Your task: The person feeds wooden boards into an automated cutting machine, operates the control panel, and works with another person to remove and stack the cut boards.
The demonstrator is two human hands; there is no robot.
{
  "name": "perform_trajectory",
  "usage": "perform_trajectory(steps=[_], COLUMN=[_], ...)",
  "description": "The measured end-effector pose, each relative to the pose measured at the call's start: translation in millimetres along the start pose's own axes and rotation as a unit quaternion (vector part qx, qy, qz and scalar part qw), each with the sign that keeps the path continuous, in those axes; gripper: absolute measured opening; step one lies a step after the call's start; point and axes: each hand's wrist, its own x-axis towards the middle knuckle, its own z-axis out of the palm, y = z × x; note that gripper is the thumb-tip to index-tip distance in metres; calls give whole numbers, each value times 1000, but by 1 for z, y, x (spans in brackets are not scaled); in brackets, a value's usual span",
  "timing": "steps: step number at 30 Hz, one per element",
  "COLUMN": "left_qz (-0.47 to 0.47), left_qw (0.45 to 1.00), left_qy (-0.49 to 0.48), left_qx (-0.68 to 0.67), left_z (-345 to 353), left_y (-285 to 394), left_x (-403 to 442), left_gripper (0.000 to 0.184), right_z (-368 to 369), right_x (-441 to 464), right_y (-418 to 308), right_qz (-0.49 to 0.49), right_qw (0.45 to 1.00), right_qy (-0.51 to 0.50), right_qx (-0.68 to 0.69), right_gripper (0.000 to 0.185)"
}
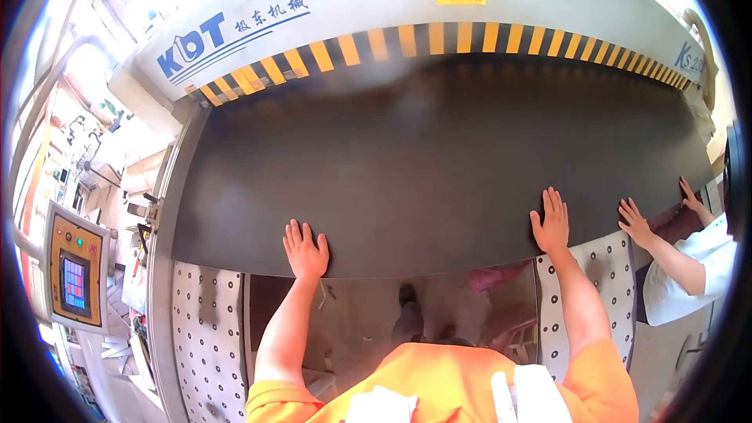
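Orange shirt (450,380) below, left hand (306,254) and right hand (552,224) lie open on panel (427,172).

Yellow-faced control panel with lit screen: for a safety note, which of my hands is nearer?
Left. Your left hand rests on the flat dark sheet, toward the control panel; your right hand lies farther across.

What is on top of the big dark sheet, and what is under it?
On the sheet: the wearer's left hand and right hand, and a co-worker's hands. Dotted panels meet its near edge; anything farther underneath is covered.
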Motion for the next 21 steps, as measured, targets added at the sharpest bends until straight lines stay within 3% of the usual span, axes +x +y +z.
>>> perform_trajectory(steps=[5,21], left_qz=[58,50], left_qw=[998,998], left_qy=[-7,30], left_qx=[13,1], left_z=[3,44], left_y=[18,96], left_x=[-2,75], left_gripper=[67,72], right_z=[18,53], right_x=[17,142], right_y=[13,77], right_qz=[-19,-117], right_qw=[1000,991], right_qy=[8,29], right_qx=[-1,-65], right_gripper=[62,56])
